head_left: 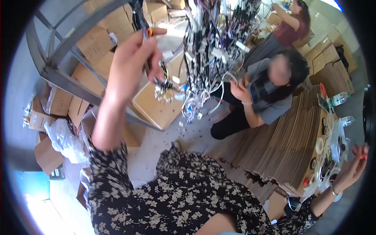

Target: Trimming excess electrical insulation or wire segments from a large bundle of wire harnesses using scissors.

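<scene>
My left hand [137, 58] is raised at the upper left, fingers wrapped round a black-sheathed wire harness [138, 17]. A yellow band [149, 32] shows on it by the fingertips. Below the hand the harness ends in a cluster of loose wires with small terminals [164, 92]. Stretched out to the far right, my right hand [350, 172] has its fingers bent, with something red at the tips that is too small to make out. Close beside it is a side table [319, 129] of tapes and bottles.
Many hanging wire harnesses [211, 51] with white connectors fill the top centre. A co-worker [270, 90] crouches beside them; another person [291, 29] stands behind. Flattened cardboard [290, 141] is stacked at right. A metal frame [74, 86] and cartons [94, 39] stand at left.
</scene>
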Action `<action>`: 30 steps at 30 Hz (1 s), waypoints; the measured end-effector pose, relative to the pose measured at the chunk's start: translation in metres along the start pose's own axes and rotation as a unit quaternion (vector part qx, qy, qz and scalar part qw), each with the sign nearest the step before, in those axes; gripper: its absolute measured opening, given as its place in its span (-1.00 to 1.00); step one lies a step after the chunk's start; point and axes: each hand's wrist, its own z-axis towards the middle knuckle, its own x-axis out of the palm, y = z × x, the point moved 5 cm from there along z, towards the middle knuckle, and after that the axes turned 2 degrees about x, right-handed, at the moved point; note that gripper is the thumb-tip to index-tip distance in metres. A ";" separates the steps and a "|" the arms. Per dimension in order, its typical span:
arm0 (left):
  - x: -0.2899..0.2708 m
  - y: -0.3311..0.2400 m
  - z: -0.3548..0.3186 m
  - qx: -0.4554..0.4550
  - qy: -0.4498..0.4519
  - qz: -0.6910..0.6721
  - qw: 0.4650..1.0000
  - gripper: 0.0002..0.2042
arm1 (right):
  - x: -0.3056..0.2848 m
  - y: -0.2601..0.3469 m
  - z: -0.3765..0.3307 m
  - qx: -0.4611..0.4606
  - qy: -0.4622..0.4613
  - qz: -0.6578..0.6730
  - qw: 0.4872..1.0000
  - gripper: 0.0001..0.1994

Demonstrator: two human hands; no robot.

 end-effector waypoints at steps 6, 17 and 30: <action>-0.038 0.038 -0.024 0.016 -0.044 -0.148 0.988 -0.72 | 0.195 0.204 -0.081 -0.119 0.272 0.225 0.928 -0.55; -0.011 0.030 -0.042 0.018 0.051 -0.181 0.982 -0.27 | 0.360 0.322 -0.230 -0.136 0.230 0.429 0.863 -0.70; -0.020 0.054 -0.006 0.069 0.029 -0.193 0.978 -0.51 | 0.398 0.310 -0.227 0.057 0.337 0.626 0.701 -0.91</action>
